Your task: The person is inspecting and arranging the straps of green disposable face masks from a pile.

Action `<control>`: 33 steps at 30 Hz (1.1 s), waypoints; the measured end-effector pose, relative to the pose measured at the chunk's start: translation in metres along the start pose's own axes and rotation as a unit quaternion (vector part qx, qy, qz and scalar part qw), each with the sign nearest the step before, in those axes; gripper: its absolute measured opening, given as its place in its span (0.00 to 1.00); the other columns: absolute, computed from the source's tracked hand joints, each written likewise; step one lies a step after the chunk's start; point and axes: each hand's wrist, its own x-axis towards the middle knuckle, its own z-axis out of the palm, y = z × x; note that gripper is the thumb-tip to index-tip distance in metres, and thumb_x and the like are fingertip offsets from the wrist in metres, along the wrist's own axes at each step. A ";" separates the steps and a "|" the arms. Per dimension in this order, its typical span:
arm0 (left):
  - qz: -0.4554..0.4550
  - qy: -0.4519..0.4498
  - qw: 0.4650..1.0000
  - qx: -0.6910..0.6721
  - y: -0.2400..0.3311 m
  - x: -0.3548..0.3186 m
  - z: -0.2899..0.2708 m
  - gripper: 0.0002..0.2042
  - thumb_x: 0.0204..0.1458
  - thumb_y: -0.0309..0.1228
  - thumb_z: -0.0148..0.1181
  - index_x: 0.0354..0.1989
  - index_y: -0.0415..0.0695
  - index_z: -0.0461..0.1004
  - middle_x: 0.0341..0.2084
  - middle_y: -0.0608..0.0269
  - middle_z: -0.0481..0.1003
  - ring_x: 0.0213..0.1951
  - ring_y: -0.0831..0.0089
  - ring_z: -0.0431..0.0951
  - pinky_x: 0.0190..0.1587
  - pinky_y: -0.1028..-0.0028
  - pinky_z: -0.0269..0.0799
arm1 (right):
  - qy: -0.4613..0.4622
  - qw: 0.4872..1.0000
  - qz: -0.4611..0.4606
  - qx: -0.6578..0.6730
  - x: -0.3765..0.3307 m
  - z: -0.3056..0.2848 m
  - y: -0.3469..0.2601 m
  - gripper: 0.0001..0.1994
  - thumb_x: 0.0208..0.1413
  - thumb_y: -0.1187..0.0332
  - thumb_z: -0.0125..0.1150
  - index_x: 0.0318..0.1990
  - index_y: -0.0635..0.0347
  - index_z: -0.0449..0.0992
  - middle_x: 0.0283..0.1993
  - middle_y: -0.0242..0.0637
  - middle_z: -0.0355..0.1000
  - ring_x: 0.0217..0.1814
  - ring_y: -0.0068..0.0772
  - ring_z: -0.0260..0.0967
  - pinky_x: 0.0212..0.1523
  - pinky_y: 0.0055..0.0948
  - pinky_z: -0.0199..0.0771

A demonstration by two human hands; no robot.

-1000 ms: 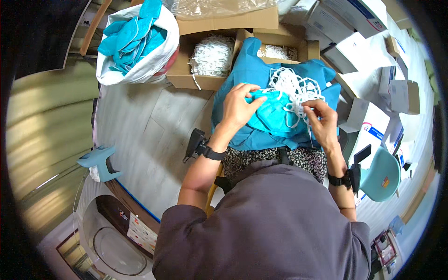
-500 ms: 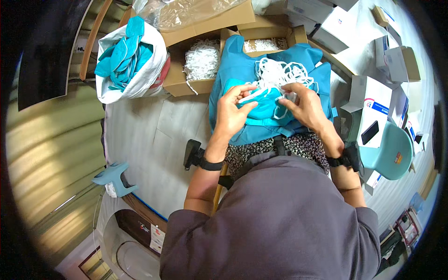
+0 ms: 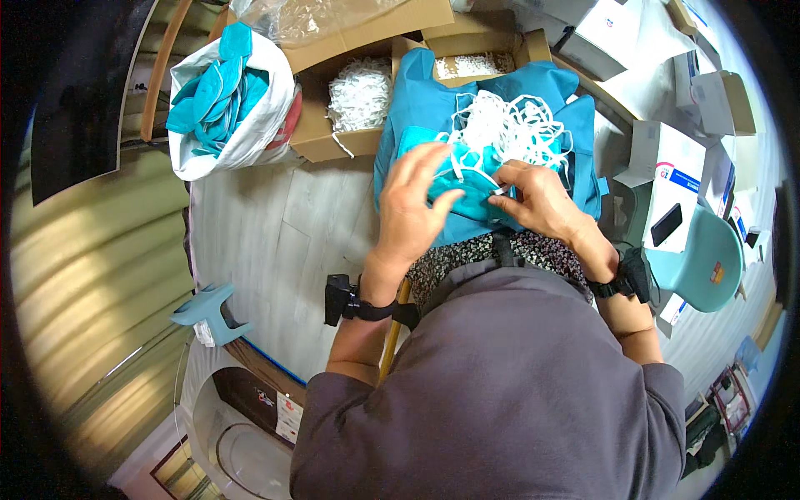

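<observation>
A teal face mask [image 3: 467, 188] with white strap edging lies in front of me on a blue cloth [image 3: 410, 87] spread over my lap. My right hand [image 3: 540, 200] pinches the mask's right edge between thumb and fingers, where a bit of white strap shows. Beside its left edge, my left hand [image 3: 408, 204] is raised with thumb and fingers apart; nothing shows in its grip. A tangled heap of white ear straps [image 3: 525, 125] rests just beyond the mask, with more teal material under it.
At the far left stands a white sack [image 3: 187, 158] full of teal mask pieces [image 3: 218, 96]. Cardboard boxes hold white straps [image 3: 360, 93] and small white pieces [image 3: 471, 65]. On the right are white boxes [image 3: 667, 154], a phone [image 3: 667, 224] and a pale teal chair [image 3: 708, 262].
My left hand has let go of the mask's edge, opened and drawn slightly back to the left. The mask sits a little lower, with the right hand still at its edge.
</observation>
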 end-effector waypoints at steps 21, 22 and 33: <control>-0.033 -0.052 0.980 -0.192 0.018 0.006 -0.007 0.03 0.43 0.19 0.68 0.27 0.38 0.81 0.21 0.62 0.76 0.20 0.79 0.71 0.22 0.77 0.63 | 0.142 0.979 -0.068 0.128 -0.012 -0.027 -0.004 0.04 0.49 0.74 0.67 0.28 0.63 0.77 0.26 0.36 0.73 0.25 0.28 0.66 0.28 0.26 0.64; -0.032 -0.043 0.980 -0.192 0.018 0.006 -0.008 0.03 0.43 0.18 0.68 0.27 0.38 0.81 0.21 0.62 0.76 0.21 0.79 0.71 0.23 0.77 0.63 | 0.139 0.980 -0.061 0.130 -0.012 -0.027 -0.005 0.04 0.49 0.74 0.67 0.28 0.63 0.77 0.26 0.36 0.73 0.25 0.28 0.66 0.28 0.26 0.64; -0.167 -0.043 0.933 -0.315 -0.012 0.022 -0.068 0.10 0.59 0.31 0.57 0.32 0.36 0.77 0.30 0.63 0.74 0.29 0.80 0.70 0.33 0.80 0.66 | 0.168 0.983 -0.017 0.068 -0.011 -0.072 0.018 0.05 0.55 0.74 0.62 0.37 0.66 0.78 0.32 0.36 0.75 0.32 0.24 0.69 0.37 0.24 0.70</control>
